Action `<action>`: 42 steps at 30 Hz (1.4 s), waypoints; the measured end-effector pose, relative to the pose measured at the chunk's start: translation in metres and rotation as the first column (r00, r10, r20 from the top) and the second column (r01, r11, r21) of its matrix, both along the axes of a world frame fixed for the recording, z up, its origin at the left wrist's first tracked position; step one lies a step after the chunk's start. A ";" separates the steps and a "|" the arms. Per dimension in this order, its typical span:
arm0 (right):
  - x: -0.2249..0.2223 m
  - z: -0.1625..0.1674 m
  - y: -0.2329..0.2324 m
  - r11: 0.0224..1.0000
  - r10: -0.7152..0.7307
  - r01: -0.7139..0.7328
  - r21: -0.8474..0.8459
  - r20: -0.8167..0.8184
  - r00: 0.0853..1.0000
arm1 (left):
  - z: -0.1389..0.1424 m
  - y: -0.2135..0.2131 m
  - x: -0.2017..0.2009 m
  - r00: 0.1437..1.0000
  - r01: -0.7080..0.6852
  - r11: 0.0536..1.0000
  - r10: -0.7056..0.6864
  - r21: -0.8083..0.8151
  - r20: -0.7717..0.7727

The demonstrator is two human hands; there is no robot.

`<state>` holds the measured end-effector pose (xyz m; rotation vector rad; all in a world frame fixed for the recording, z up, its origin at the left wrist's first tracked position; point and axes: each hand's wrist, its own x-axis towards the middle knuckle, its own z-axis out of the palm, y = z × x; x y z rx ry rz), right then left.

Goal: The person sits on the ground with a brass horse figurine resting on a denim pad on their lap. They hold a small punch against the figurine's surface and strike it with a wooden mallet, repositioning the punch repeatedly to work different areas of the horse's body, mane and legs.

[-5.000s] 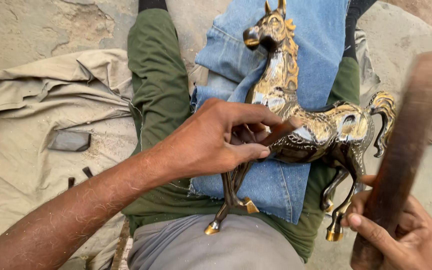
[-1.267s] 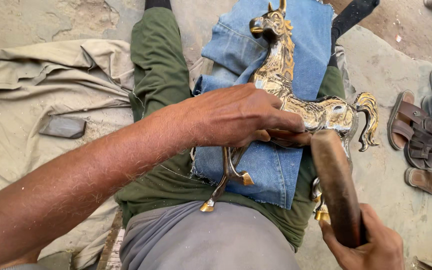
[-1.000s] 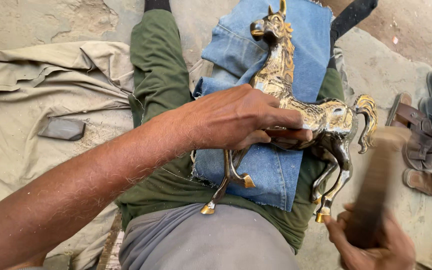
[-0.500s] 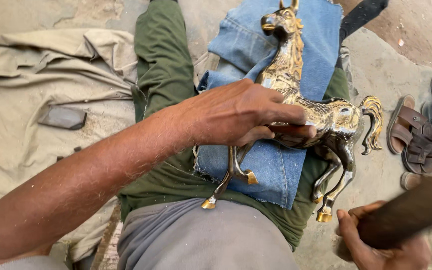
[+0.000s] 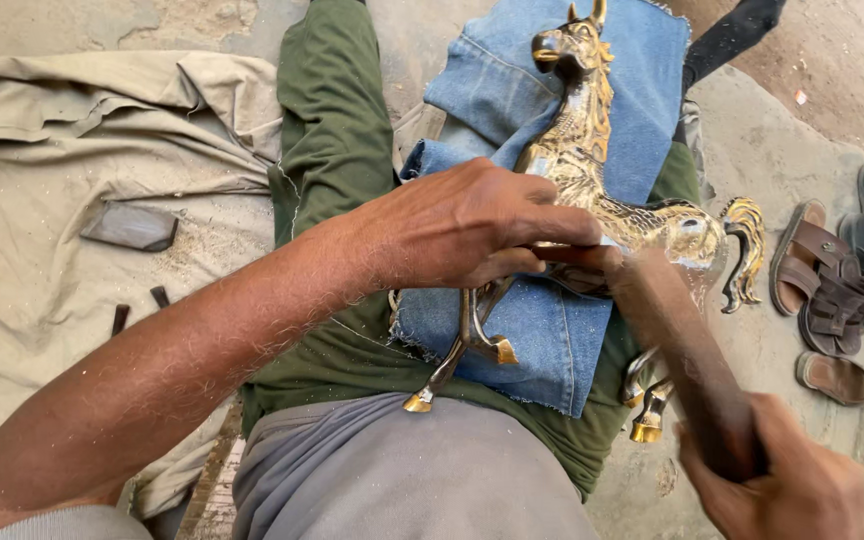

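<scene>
A shiny brass horse figure (image 5: 592,150) lies on a folded piece of blue denim (image 5: 542,330) across my lap, head pointing away from me. My left hand (image 5: 472,225) rests on the horse's belly and pinches a thin dark tool (image 5: 562,255) against it. In my right hand (image 5: 792,480) I grip a brown wooden mallet (image 5: 677,340), blurred, whose far end meets the thin tool at the horse's flank. The horse's legs (image 5: 457,355) stick out toward me below my left hand.
My legs wear green trousers (image 5: 337,140). A beige cloth (image 5: 72,150) lies on the ground at left with a flat grey stone (image 5: 130,226) and small dark pieces (image 5: 120,318) on it. Several brown and dark sandals (image 5: 832,280) lie on the sandy ground at right.
The mallet swung up and out to the right, then came back down onto the thin tool at the horse's flank. My left hand stayed on the horse.
</scene>
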<state>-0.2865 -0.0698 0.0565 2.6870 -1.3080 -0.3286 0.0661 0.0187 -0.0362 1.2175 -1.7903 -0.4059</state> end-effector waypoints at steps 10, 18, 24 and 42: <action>-0.003 0.002 -0.004 0.991 -0.082 0.042 0.126 0.337 0.938 | -0.006 0.004 -0.001 0.999 -0.022 0.998 0.024 -0.053 0.027; 0.025 0.013 -0.002 0.987 0.021 -0.105 0.118 0.562 0.827 | -0.007 0.004 0.000 0.999 -0.041 0.998 0.039 -0.045 -0.035; 0.014 0.009 -0.010 0.998 0.003 -0.019 0.056 0.283 0.959 | -0.013 0.012 -0.001 0.997 -0.051 0.996 0.047 -0.076 -0.053; 0.026 0.018 0.002 0.981 0.009 -0.116 0.157 0.557 0.831 | -0.013 0.020 -0.004 0.990 -0.119 0.989 0.112 -0.088 -0.082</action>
